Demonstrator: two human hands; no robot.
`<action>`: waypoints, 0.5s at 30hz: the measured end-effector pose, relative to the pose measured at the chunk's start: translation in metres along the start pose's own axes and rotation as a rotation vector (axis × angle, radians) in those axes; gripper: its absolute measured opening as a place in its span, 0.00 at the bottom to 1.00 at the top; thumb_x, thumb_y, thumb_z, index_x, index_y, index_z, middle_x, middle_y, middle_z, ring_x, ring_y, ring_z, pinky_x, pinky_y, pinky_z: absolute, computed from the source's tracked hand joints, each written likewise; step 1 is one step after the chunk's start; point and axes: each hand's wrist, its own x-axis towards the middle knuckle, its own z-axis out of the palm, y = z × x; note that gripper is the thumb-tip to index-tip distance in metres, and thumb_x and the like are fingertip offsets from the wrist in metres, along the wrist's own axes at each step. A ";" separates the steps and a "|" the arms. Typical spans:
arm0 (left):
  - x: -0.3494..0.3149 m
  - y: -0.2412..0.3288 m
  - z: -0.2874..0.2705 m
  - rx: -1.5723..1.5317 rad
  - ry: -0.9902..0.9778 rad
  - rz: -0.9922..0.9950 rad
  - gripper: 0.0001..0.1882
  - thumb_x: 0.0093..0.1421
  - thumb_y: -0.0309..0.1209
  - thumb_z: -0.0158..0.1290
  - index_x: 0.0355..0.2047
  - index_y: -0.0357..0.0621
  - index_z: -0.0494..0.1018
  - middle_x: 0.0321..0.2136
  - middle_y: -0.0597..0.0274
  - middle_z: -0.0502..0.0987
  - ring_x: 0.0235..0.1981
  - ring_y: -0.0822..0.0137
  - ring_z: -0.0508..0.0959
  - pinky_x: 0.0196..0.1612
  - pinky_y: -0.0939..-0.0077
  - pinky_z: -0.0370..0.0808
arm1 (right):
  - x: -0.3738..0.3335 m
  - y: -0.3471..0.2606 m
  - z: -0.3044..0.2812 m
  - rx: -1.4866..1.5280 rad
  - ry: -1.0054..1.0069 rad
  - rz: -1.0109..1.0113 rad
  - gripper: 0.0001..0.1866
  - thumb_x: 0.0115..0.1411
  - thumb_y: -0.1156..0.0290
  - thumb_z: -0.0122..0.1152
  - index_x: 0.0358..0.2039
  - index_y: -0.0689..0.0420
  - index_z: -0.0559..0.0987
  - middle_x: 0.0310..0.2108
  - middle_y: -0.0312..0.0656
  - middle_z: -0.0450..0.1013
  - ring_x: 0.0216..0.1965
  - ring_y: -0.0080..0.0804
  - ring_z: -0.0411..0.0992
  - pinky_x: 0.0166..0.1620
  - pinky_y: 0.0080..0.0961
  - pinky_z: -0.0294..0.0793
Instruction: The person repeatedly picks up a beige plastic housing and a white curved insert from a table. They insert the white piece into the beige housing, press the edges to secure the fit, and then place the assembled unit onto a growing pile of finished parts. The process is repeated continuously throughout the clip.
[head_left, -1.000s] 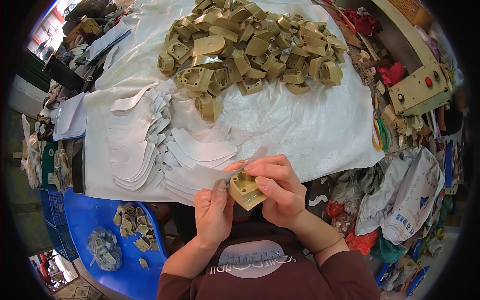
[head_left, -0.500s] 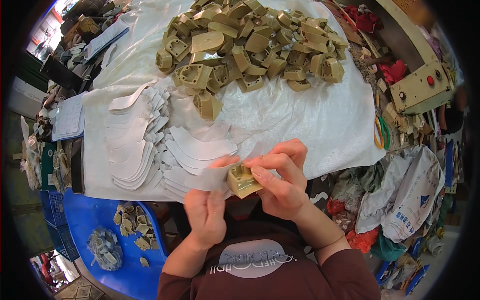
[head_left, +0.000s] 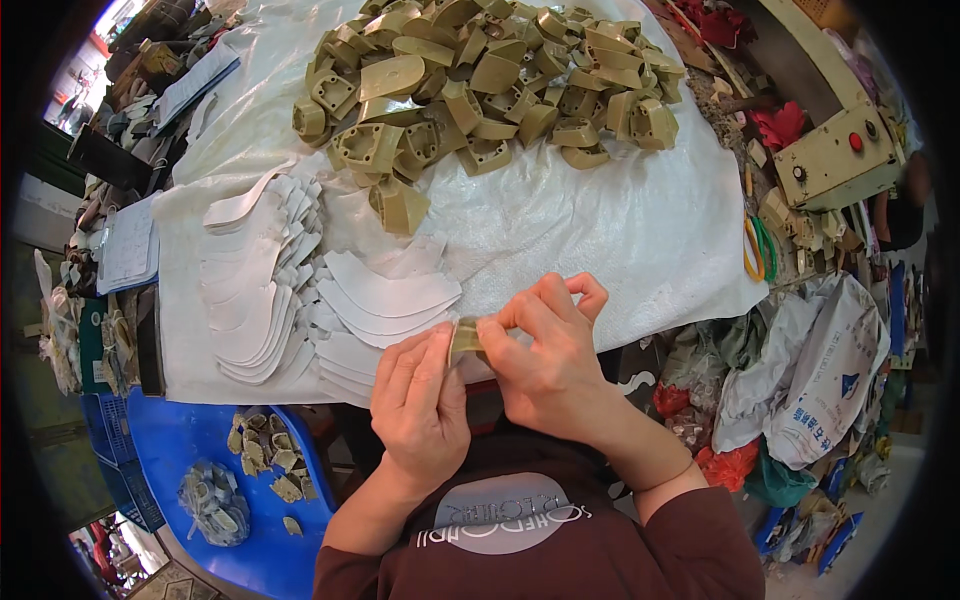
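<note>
An olive-tan plastic shoe heel is held between my two hands, just past the near edge of the covered table. My right hand pinches its right side, fingers bent. On the other side, my left hand has its fingers closed and pressed along the heel's left face, where a thin edge of a white cover piece shows; most of that piece is hidden by the fingers. Close by lie overlapping curved white cover pieces, with a larger fanned stack farther left.
A big heap of similar heels covers the far part of the white sheet. At lower left, a blue chair seat bears a plastic bag and loose scraps. A control box and crumpled bags are on the right.
The heel has been turned and shifted slightly left, so its hollow top is less visible. My left fingers have moved up and now press the white piece against its side.
</note>
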 end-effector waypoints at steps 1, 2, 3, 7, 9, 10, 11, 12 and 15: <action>0.001 0.001 0.000 0.039 0.001 0.013 0.14 0.53 0.18 0.55 0.41 0.35 0.76 0.36 0.49 0.78 0.35 0.58 0.78 0.37 0.71 0.75 | -0.001 0.005 0.003 0.028 0.020 -0.010 0.24 0.35 0.80 0.63 0.38 0.51 0.74 0.31 0.31 0.68 0.35 0.33 0.64 0.43 0.40 0.49; 0.001 -0.001 0.000 -0.046 -0.002 -0.020 0.14 0.52 0.19 0.56 0.41 0.36 0.76 0.36 0.50 0.78 0.34 0.58 0.77 0.36 0.72 0.74 | -0.002 0.010 0.006 0.053 0.040 -0.019 0.24 0.36 0.80 0.63 0.39 0.51 0.74 0.30 0.31 0.68 0.34 0.33 0.64 0.43 0.40 0.49; 0.000 -0.006 -0.001 -0.130 -0.005 -0.053 0.15 0.51 0.20 0.58 0.41 0.37 0.76 0.35 0.51 0.78 0.33 0.59 0.76 0.35 0.72 0.73 | -0.003 0.014 0.007 0.078 0.060 -0.029 0.24 0.37 0.80 0.64 0.39 0.51 0.74 0.30 0.31 0.68 0.34 0.33 0.64 0.43 0.40 0.49; 0.000 -0.027 -0.004 -0.301 -0.053 -0.081 0.13 0.49 0.23 0.61 0.36 0.40 0.77 0.28 0.59 0.75 0.26 0.63 0.70 0.29 0.76 0.68 | -0.003 0.020 0.004 0.328 0.025 -0.060 0.22 0.40 0.78 0.65 0.39 0.52 0.74 0.29 0.33 0.67 0.34 0.34 0.63 0.44 0.38 0.50; 0.004 -0.021 -0.002 -0.320 -0.046 -0.062 0.09 0.49 0.25 0.62 0.32 0.40 0.76 0.23 0.62 0.72 0.24 0.64 0.66 0.27 0.76 0.65 | -0.006 0.021 0.004 0.502 -0.003 -0.042 0.20 0.39 0.77 0.63 0.37 0.54 0.75 0.29 0.35 0.66 0.36 0.34 0.63 0.44 0.38 0.50; 0.006 -0.018 -0.001 -0.330 -0.043 -0.053 0.08 0.49 0.25 0.62 0.30 0.40 0.75 0.21 0.63 0.71 0.23 0.65 0.64 0.26 0.76 0.63 | -0.006 0.022 0.003 0.536 -0.037 -0.048 0.20 0.39 0.77 0.63 0.37 0.54 0.75 0.29 0.35 0.66 0.36 0.34 0.63 0.44 0.38 0.51; 0.007 -0.014 -0.001 -0.293 -0.026 -0.019 0.08 0.49 0.26 0.62 0.28 0.40 0.74 0.20 0.64 0.70 0.23 0.65 0.64 0.26 0.75 0.63 | -0.005 0.022 0.001 0.571 -0.071 -0.056 0.19 0.40 0.78 0.63 0.37 0.54 0.75 0.29 0.35 0.66 0.36 0.34 0.63 0.44 0.38 0.51; 0.007 -0.011 0.000 -0.257 -0.010 0.014 0.08 0.49 0.26 0.62 0.27 0.41 0.74 0.19 0.65 0.69 0.23 0.65 0.64 0.26 0.74 0.63 | -0.004 0.021 -0.001 0.605 -0.106 -0.065 0.19 0.41 0.78 0.63 0.37 0.55 0.75 0.29 0.36 0.66 0.36 0.35 0.62 0.44 0.38 0.51; 0.000 -0.015 0.000 -0.234 0.015 0.069 0.09 0.49 0.27 0.63 0.26 0.41 0.72 0.17 0.65 0.66 0.23 0.64 0.64 0.26 0.73 0.62 | 0.000 0.014 -0.009 0.525 -0.215 -0.094 0.18 0.41 0.77 0.63 0.36 0.55 0.75 0.29 0.35 0.66 0.37 0.34 0.62 0.44 0.37 0.51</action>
